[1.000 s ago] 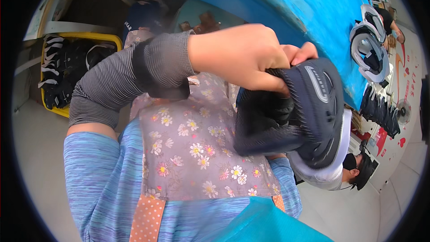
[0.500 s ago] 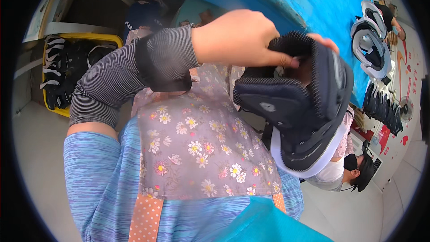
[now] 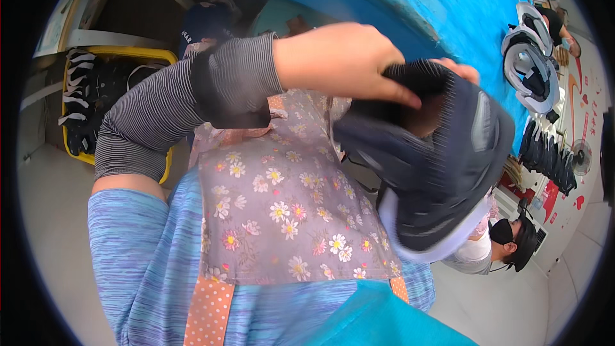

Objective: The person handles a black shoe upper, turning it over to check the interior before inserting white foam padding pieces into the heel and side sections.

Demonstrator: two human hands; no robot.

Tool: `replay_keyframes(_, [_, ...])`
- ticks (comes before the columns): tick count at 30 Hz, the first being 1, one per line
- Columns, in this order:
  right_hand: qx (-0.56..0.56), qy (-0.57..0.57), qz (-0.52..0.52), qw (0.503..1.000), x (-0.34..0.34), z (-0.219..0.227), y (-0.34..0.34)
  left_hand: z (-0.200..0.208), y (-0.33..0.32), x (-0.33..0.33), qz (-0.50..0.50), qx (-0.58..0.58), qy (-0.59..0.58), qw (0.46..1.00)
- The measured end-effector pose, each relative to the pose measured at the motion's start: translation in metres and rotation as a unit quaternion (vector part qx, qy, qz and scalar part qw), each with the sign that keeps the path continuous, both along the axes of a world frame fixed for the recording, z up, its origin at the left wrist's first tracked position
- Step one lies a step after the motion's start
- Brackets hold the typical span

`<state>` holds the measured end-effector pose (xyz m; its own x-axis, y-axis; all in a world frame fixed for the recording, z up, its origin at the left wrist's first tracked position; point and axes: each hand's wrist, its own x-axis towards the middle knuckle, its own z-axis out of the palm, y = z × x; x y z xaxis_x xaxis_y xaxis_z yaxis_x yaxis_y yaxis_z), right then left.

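Note:
A black shoe upper (image 3: 442,173) with a pale lavender-white edge is held up in front of my body, its padded opening turned upward. My left hand (image 3: 349,64) reaches across and is closed on the near rim of the opening, thumb pointing inside. Behind the far rim, fingertips of my right hand (image 3: 458,70) curl over the edge. Some skin shows within the opening, and the rest of that hand is hidden by the upper. Motion blurs the upper's lower part.
A blue-covered table (image 3: 461,19) runs along the far side, with grey-and-black shoe uppers (image 3: 530,67) on it. At the left stands a yellow crate (image 3: 170,57) full of black and white pieces. A person in a black cap and mask (image 3: 512,237) is at the right.
The shoe upper has tilted and shifted slightly, its opening now a little lower. My left hand has moved down slightly with it, still gripping the rim.

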<state>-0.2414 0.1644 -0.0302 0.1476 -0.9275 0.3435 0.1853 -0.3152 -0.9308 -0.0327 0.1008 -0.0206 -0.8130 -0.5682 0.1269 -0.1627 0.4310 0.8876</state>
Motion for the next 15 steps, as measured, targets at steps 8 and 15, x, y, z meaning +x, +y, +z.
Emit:
replay_keyframes(8, [-0.109, 0.182, -0.128, 0.969, 0.010, 0.008, -0.035, -0.027, -0.001, 0.004, 0.062, 0.124, -0.026, 0.990])
replay_keyframes(15, [0.040, -0.014, -0.082, 0.996, 0.042, -0.004, -0.023, 0.008, 0.019, 0.015, 0.069, -0.093, -0.042, 0.992])
